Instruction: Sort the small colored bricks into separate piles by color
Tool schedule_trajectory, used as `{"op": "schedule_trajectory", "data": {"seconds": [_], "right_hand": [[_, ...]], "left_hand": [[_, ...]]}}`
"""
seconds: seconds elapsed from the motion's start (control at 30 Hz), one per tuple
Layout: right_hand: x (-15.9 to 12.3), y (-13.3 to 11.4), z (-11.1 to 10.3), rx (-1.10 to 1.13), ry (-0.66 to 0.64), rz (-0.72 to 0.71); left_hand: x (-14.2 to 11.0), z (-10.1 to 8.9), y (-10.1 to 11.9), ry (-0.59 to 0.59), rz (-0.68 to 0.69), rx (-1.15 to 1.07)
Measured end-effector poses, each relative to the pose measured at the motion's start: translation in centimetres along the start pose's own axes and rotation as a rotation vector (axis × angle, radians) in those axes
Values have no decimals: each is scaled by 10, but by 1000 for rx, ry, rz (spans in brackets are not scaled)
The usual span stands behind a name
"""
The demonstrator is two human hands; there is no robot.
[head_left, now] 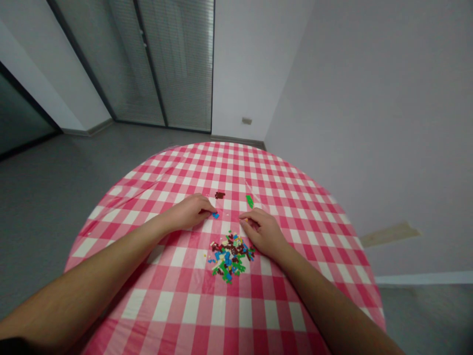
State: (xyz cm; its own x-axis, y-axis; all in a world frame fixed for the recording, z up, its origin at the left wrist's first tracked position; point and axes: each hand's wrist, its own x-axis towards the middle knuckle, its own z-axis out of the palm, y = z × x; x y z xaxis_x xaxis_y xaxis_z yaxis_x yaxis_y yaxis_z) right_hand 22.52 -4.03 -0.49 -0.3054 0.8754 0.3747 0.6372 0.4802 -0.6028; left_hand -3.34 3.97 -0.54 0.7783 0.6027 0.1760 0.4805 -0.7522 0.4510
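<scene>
Both bare arms, the left forearm (84,286) and the right forearm (325,305), reach in from below the camera and angle toward each other, which brings the hands together near the middle of the table rather than at its edge. Beyond them, a grey floor (48,197) and a pale wall (354,123) surround a round table draped in a pink-and-white gingham cloth (185,308), and a glass door with slatted blinds (177,64) stands at the far side of the room. The left hand (186,213) lies low on the cloth, partly open with its fingers curled inward, and its fingertips (209,211) are at or just beside a small blue brick (215,215); whether they have hold of it cannot be told. The right hand (262,231) is similarly curved and half closed, its fingers (246,216) down on the cloth just above the pile, and nothing can be made out in its grasp. Just below and between the hands lies a loose heap of small plastic building bricks (229,259) in green, blue, brown and cream, within easy reach of either hand. Farther out, apart from the heap, a small cluster of dark brown bricks (219,195) and a narrow green plate (250,201) lie separately, as though deliberately sorted out.
</scene>
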Motion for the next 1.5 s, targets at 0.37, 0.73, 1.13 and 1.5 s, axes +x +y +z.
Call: {"op": "schedule_trajectory", "data": {"seconds": [0.37,0.73,1.13,1.5], "right_hand": [[1,-1,0,-4,-9,9],[2,0,-6,-28,-59,-20],[1,1,-52,-76,-463,34],[-1,7,-57,-94,-568,90]], "left_hand": [[1,6,20,56,-66,92],[1,1,8,-33,25,47],[-2,-9,11,14,39,2],[-1,-7,28,13,76,28]]}}
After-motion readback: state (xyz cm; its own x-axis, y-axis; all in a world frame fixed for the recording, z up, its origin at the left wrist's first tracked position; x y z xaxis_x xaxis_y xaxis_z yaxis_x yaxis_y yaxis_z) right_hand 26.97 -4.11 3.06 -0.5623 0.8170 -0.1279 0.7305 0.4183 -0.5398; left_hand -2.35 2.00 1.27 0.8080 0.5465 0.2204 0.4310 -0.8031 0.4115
